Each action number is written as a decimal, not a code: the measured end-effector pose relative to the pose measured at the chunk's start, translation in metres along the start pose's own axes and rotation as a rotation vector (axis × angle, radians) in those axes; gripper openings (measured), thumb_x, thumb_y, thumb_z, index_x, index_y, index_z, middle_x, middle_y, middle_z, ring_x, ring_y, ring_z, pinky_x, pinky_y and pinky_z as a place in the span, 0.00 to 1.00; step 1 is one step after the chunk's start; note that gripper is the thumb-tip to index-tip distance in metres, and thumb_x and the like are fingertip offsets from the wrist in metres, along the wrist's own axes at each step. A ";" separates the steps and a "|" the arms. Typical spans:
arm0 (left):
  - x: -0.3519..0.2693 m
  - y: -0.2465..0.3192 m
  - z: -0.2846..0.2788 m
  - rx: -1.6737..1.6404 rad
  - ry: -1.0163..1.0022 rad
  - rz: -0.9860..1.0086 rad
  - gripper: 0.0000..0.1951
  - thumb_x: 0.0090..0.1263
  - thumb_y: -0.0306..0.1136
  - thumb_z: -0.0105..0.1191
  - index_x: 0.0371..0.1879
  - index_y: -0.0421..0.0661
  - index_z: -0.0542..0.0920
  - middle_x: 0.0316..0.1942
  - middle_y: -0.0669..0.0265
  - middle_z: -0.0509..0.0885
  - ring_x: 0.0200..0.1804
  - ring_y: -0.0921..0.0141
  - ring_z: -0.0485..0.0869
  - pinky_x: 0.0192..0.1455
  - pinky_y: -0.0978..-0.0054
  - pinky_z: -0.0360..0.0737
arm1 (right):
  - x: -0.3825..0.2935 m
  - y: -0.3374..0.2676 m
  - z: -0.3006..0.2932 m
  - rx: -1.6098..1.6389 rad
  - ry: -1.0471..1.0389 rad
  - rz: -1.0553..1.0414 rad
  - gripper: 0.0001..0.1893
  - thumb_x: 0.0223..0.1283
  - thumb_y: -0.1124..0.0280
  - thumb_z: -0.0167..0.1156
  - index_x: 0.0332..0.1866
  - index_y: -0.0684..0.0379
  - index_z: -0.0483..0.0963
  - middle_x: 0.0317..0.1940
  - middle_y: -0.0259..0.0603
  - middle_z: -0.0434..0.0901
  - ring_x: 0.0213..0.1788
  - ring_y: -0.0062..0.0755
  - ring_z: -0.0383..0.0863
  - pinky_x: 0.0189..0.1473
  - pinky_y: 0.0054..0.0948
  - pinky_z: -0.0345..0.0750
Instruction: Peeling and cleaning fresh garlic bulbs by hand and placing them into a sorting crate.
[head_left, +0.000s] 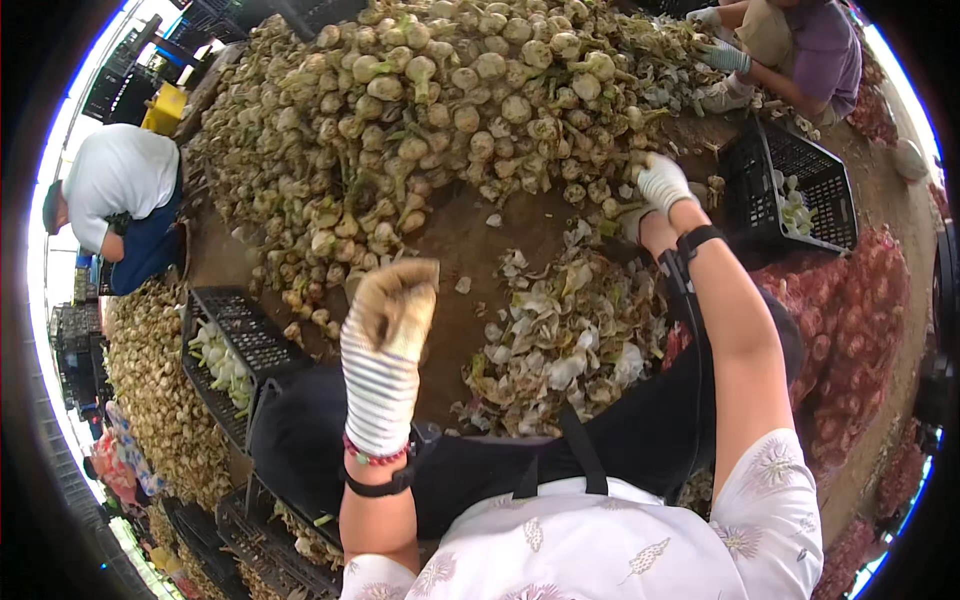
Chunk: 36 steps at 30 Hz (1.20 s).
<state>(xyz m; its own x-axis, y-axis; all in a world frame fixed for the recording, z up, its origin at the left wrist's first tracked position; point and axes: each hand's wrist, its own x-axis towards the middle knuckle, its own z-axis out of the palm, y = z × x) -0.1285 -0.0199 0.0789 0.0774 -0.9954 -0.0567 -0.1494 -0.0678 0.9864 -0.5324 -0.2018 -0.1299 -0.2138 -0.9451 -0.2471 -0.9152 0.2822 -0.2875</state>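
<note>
My left hand (390, 330), in a striped knit glove with brown-stained fingers, is raised over bare floor at the lower edge of a large heap of garlic bulbs (465, 97). Its fingers look curled and blurred; whether they hold anything is not clear. Reaching forward, my right hand (664, 184) wears a similar glove and is at the heap's right edge among dirty bulbs. Its fingertips are partly hidden, so its grip cannot be told. Another piece of glove and wrist shows just beneath it. Loose garlic skins and leaves (570, 337) lie piled between my legs.
Black plastic crates with pale, trimmed bulbs stand at left (232, 352) and right (795, 187). Filled red mesh sacks (847, 345) lie by my right leg. A person with gloved hands (724, 56) sits at upper right; another person (124, 195) bends over at left.
</note>
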 end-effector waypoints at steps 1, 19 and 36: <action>0.001 -0.016 -0.005 0.036 0.009 -0.073 0.07 0.74 0.30 0.59 0.47 0.45 0.84 0.34 0.78 0.80 0.34 0.86 0.71 0.39 0.88 0.69 | 0.000 -0.006 0.016 -0.143 -0.141 0.076 0.25 0.66 0.59 0.55 0.64 0.60 0.73 0.58 0.53 0.80 0.62 0.55 0.77 0.62 0.45 0.75; 0.003 -0.118 -0.019 -0.176 -0.076 -0.213 0.30 0.68 0.25 0.62 0.70 0.45 0.68 0.58 0.64 0.79 0.55 0.72 0.80 0.62 0.75 0.76 | -0.101 -0.172 0.025 0.632 -0.926 -0.585 0.17 0.64 0.62 0.64 0.54 0.58 0.78 0.36 0.32 0.82 0.39 0.21 0.78 0.42 0.26 0.77; -0.038 -0.096 -0.058 -0.203 -0.008 0.119 0.27 0.61 0.18 0.64 0.59 0.44 0.71 0.56 0.65 0.74 0.57 0.72 0.78 0.60 0.73 0.82 | -0.273 -0.268 0.012 1.373 -0.623 -0.393 0.29 0.68 0.42 0.59 0.59 0.58 0.75 0.39 0.24 0.80 0.35 0.11 0.71 0.37 0.15 0.70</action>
<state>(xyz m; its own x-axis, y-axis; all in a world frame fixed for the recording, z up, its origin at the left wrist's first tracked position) -0.0603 0.0288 -0.0044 0.0631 -0.9961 0.0616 0.0445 0.0645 0.9969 -0.2247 -0.0177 0.0039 0.4443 -0.8761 -0.1871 0.1993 0.3003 -0.9328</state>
